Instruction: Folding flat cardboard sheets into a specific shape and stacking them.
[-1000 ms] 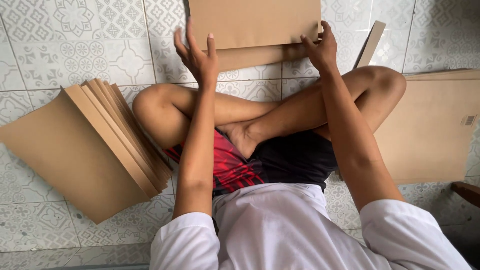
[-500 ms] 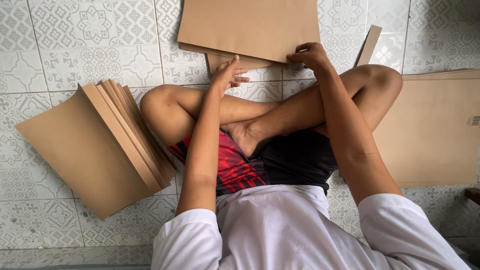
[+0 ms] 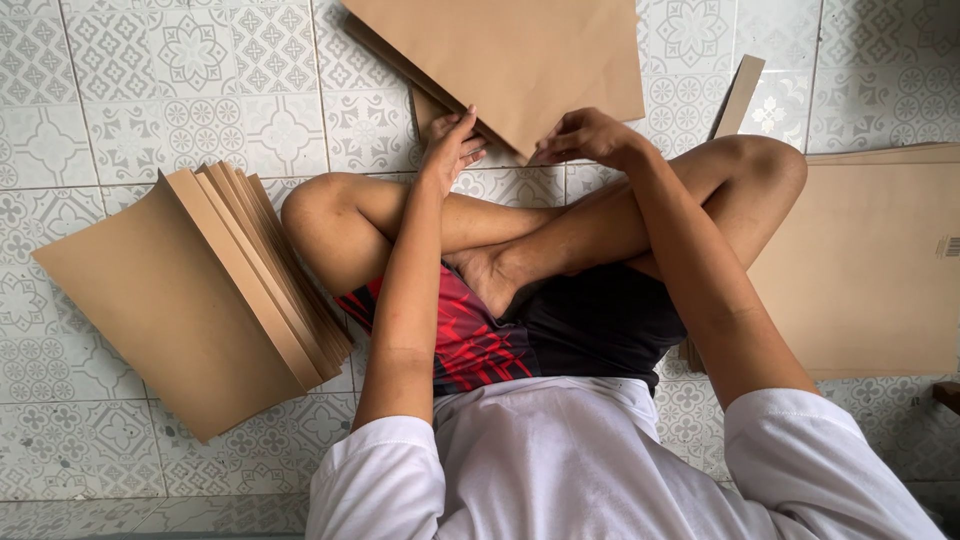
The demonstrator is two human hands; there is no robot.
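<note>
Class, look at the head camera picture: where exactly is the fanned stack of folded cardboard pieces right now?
The fanned cardboard stack lies on the patterned tile floor on the person's left, beside the left knee, apart from both hands.

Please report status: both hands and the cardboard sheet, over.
Left hand and right hand both grip the cardboard sheet by its near edge. Sheet tilted. Nothing in the way.

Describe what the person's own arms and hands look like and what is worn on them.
Both arms are bare from above the elbow down, with short white sleeves covering the upper arms. The left hand and the right hand are bare: no gloves, and no rings, watch or bracelets that the view shows. No markings show on either forearm.
</note>
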